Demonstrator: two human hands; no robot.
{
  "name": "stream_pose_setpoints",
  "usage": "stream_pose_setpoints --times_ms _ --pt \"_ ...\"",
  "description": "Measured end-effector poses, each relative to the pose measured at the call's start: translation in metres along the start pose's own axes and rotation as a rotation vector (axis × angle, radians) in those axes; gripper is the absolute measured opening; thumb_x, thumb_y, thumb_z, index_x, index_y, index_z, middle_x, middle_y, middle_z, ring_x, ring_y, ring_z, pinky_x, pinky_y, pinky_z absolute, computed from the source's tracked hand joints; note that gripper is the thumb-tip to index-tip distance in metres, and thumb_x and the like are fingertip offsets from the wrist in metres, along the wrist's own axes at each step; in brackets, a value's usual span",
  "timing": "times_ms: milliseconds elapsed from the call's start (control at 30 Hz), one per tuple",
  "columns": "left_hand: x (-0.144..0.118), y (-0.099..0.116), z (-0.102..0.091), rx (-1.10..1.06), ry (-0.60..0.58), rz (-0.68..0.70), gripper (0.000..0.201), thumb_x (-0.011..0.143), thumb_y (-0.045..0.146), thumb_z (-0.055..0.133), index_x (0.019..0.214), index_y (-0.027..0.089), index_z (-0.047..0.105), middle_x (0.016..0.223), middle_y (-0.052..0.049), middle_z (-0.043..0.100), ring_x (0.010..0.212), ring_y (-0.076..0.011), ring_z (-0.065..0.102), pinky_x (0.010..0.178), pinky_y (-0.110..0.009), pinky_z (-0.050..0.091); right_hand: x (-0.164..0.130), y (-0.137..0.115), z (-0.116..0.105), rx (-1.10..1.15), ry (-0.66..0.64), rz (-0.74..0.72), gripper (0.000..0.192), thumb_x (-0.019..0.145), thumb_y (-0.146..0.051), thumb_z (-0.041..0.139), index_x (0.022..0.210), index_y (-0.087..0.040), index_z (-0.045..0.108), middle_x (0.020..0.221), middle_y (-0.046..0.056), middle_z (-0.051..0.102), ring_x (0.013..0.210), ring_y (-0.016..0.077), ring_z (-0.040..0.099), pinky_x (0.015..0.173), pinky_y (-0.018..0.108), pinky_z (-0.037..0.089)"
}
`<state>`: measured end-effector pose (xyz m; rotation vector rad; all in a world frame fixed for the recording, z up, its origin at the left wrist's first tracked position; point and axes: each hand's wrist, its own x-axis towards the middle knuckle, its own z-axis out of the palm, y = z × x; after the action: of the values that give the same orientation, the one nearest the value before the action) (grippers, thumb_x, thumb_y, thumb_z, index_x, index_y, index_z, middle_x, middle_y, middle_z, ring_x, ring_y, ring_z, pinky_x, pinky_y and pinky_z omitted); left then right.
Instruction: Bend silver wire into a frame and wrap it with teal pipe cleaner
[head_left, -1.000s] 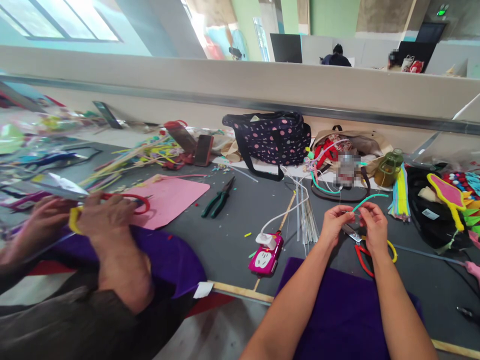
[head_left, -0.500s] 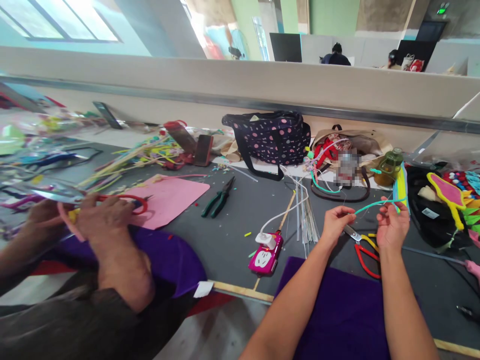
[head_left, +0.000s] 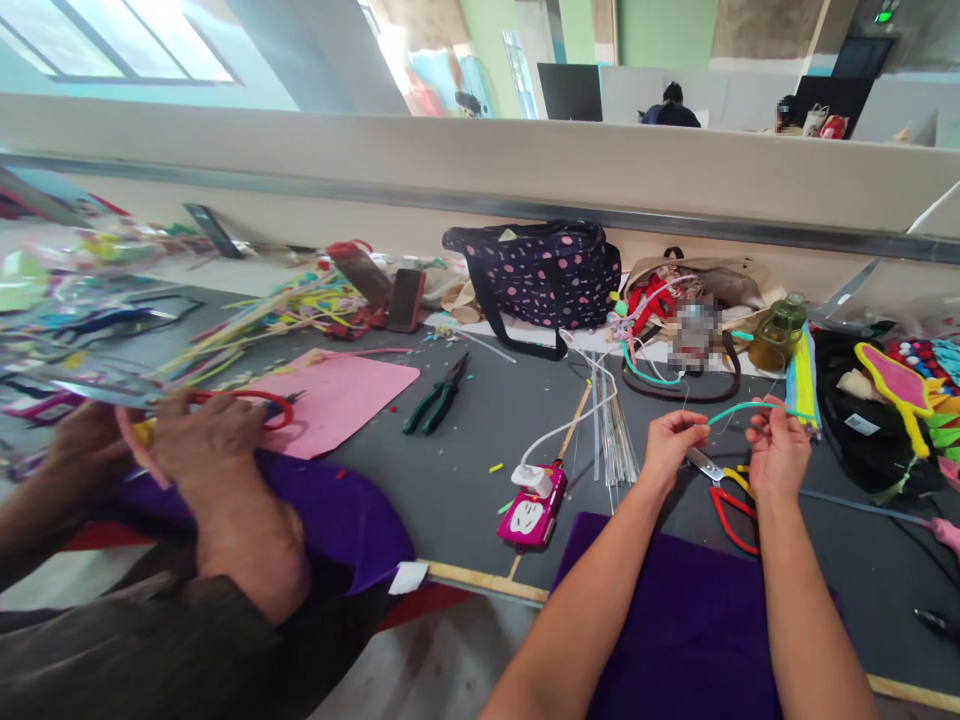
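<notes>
A teal-green pipe cleaner [head_left: 731, 409] stretches between my two hands above the table. My left hand [head_left: 670, 446] pinches its left end between thumb and fingertips. My right hand [head_left: 778, 455] grips it farther along, and a short tail sticks out to the right past the fingers. Under and between my hands lie scissors [head_left: 736, 522] with red and yellow handles, partly hidden by my right wrist. Beyond my right hand a bundle of yellow, blue and green stems [head_left: 802, 375] lies by an amber-green bottle [head_left: 778, 332].
At left a co-worker's hands [head_left: 202, 440] hold red-handled scissors and a pink strip. Green pliers [head_left: 437, 396], a pink sheet [head_left: 352, 393], a magenta power strip [head_left: 534, 512] and thin wires [head_left: 616, 440] lie on the grey table [head_left: 450, 500]. A patterned bag [head_left: 544, 275] stands behind.
My right hand has shifted slightly left along with the pipe cleaner, which now bows upward a little more. My left hand stays nearly in place.
</notes>
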<state>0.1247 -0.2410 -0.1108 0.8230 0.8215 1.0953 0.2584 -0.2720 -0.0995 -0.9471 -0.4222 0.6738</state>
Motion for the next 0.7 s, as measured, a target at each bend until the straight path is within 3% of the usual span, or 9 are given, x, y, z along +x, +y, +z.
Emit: stream_pose_setpoints --times_ms 167,267,367,467,600,700 --pt "0.0 -0.001 0.001 0.021 0.035 0.02 0.02 0.057 0.022 0.079 0.072 0.013 0.071 0.06 0.0 0.064 0.053 -0.0095 0.057 0.058 -0.022 0.047 -0.001 0.004 -0.001 -0.041 0.061 -0.068 0.03 0.072 -0.043 0.076 0.08 -0.016 0.065 0.067 -0.003 0.062 0.053 0.0077 0.053 0.042 0.017 0.04" --pt "0.001 -0.003 0.0 0.038 0.043 0.025 0.018 0.057 0.021 0.077 0.072 0.013 0.071 0.058 0.001 0.064 0.052 -0.0093 0.056 0.056 -0.022 0.045 0.0 0.009 -0.002 -0.141 0.102 -0.191 0.028 0.073 -0.042 0.075 0.08 -0.016 0.069 0.074 0.0 0.065 0.056 0.0081 0.053 0.044 0.019 0.04" --pt "0.002 -0.005 -0.001 0.072 -0.001 0.0 0.018 0.056 0.02 0.077 0.072 0.013 0.071 0.057 0.0 0.063 0.05 -0.0095 0.056 0.053 -0.021 0.043 0.005 0.013 -0.005 -0.244 0.155 -0.355 0.025 0.074 -0.039 0.074 0.081 -0.016 0.072 0.091 0.005 0.069 0.078 0.0141 0.061 0.059 0.025 0.05" --pt "0.001 -0.005 -0.003 0.088 -0.092 -0.059 0.022 0.055 0.021 0.078 0.074 0.012 0.071 0.056 0.0 0.063 0.05 -0.0105 0.056 0.053 -0.023 0.045 0.009 0.014 -0.007 -0.267 0.158 -0.403 0.026 0.073 -0.039 0.075 0.085 -0.016 0.073 0.106 0.009 0.068 0.103 0.0224 0.063 0.077 0.034 0.055" --pt "0.0 -0.004 -0.003 0.07 -0.148 -0.095 0.028 0.054 0.024 0.081 0.076 0.011 0.071 0.059 -0.001 0.064 0.051 -0.0111 0.058 0.055 -0.024 0.048 0.008 0.011 -0.007 -0.295 0.158 -0.37 0.027 0.073 -0.038 0.073 0.087 -0.015 0.072 0.097 0.008 0.07 0.079 0.0177 0.064 0.073 0.036 0.056" --pt "-0.001 -0.003 -0.004 0.021 -0.177 -0.127 0.03 0.052 0.024 0.083 0.076 0.011 0.07 0.06 0.0 0.064 0.051 -0.0108 0.059 0.056 -0.025 0.049 0.003 0.007 -0.003 -0.273 0.149 -0.405 0.037 0.073 -0.032 0.074 0.108 -0.019 0.068 0.085 0.001 0.067 0.069 0.0128 0.059 0.069 0.03 0.055"
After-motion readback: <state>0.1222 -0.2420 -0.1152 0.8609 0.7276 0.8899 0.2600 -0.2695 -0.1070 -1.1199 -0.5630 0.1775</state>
